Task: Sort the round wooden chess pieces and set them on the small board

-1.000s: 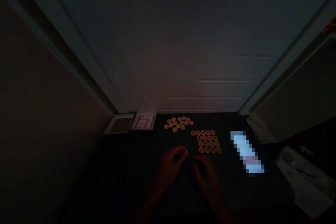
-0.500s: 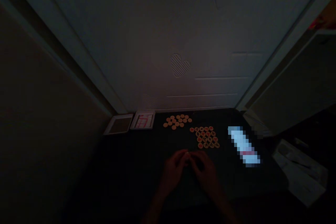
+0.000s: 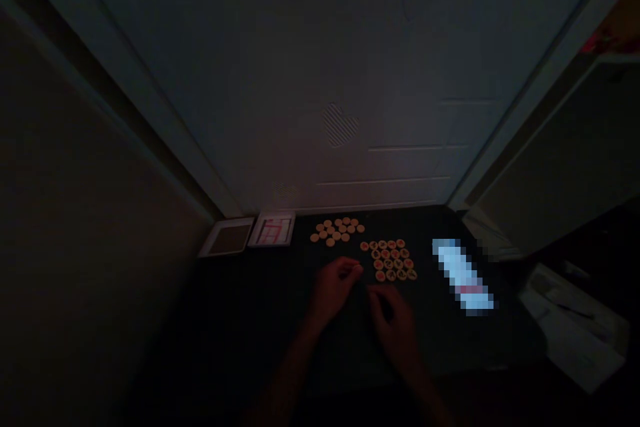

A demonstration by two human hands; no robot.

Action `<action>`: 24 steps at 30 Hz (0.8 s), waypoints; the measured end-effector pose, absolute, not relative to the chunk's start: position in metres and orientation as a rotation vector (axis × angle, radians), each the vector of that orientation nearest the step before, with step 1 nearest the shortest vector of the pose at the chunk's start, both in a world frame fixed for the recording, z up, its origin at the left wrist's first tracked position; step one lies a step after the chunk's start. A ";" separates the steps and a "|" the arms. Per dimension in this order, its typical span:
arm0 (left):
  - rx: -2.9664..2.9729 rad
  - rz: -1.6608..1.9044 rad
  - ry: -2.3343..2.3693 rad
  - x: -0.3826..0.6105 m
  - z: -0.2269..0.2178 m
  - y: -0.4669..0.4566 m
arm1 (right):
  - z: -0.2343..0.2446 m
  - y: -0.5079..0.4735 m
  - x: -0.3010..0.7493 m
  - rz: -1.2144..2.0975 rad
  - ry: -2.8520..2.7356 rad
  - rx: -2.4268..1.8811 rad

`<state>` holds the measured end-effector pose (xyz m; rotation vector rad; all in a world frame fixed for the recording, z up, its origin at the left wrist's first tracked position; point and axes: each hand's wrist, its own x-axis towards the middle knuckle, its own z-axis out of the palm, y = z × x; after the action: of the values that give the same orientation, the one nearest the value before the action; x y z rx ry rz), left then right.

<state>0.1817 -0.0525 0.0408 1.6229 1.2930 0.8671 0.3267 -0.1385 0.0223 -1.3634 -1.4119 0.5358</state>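
Dim light covers a dark desk point(image 3: 250, 320) pushed up against a pale wall that bears a striped heart mark point(image 3: 340, 125). Along the desk's far edge, toward its far left corner, lie two shallow white box halves side by side: the plain one point(image 3: 227, 238) on the outside and the one with red lines point(image 3: 273, 230) just beside it. Further right along that far edge sits a loose cluster of blank round pieces point(image 3: 337, 231), and just beside it, nearer the person, a tidy block of round pieces with red and dark marks point(image 3: 391, 260) (the marks are too small to read). A bright, blurred oblong point(image 3: 463, 275) lies near the desk's right edge, well apart from the pieces.

Both hands rest around the middle of the desk. The left hand point(image 3: 336, 290) is curled, its fingertips pinched together close to the near left corner of the marked block; whether a piece sits between them I cannot tell. The right hand point(image 3: 393, 320) lies just beside it, nearer the person, fingers bent loosely downward, and I cannot tell whether it holds anything.
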 end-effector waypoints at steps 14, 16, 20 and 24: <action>1.851 0.719 1.474 0.204 0.026 -0.007 | 0.025 -0.140 0.326 0.535 -1.351 -1.351; 1.872 0.740 1.494 0.204 0.026 -0.009 | 0.025 -0.140 0.326 0.546 -1.352 -1.353; 1.940 0.779 1.472 0.201 0.027 -0.018 | 0.021 -0.140 0.326 0.551 -1.356 -1.356; 1.997 0.786 1.446 0.200 0.027 -0.022 | 0.019 -0.140 0.326 0.552 -1.359 -1.356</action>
<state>0.2001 -0.0221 0.0266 1.9968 1.4464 0.7855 0.3260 -0.1401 0.0192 -1.3559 -1.3594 0.5518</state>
